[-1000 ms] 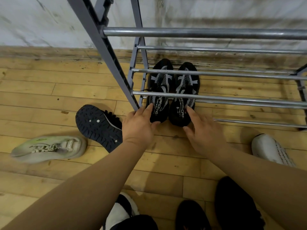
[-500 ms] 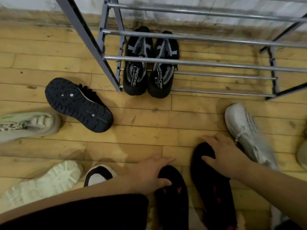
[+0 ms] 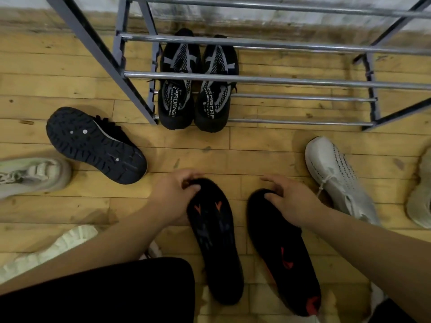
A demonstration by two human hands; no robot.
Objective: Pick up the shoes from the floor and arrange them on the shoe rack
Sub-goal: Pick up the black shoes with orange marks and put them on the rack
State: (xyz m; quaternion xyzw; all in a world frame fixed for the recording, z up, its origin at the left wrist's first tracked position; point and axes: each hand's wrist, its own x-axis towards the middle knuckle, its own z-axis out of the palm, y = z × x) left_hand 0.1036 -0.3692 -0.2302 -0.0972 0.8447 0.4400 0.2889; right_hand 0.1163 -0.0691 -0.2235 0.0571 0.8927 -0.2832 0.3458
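A wooden plank floor [image 3: 256, 155] is running up to a pale wall, with the metal shoe rack [image 3: 279, 81] standing at twelve o'clock and a black-and-grey pair [image 3: 177, 89] sitting on its lowest bars. At six o'clock, the left hand [image 3: 172, 199] is curling its fingers round the toe of the left black shoe [image 3: 214, 241]. The right hand [image 3: 291, 201] is gripping the toe of the right black shoe [image 3: 282, 257]. A white sneaker [image 3: 338, 178] is lying at three o'clock.

- Pale green sneaker [image 3: 30, 176] runs off the left edge, half showing.
- Beige shoe [image 3: 421, 194] clipped by the right edge.
- White-soled shoe [image 3: 70, 238] tucked behind the left forearm [image 3: 105, 250].
- Shoe rack [image 3: 303, 81] rail crosses the black pair [image 3: 177, 106], masking their middles.
- Rack's top, out of frame.
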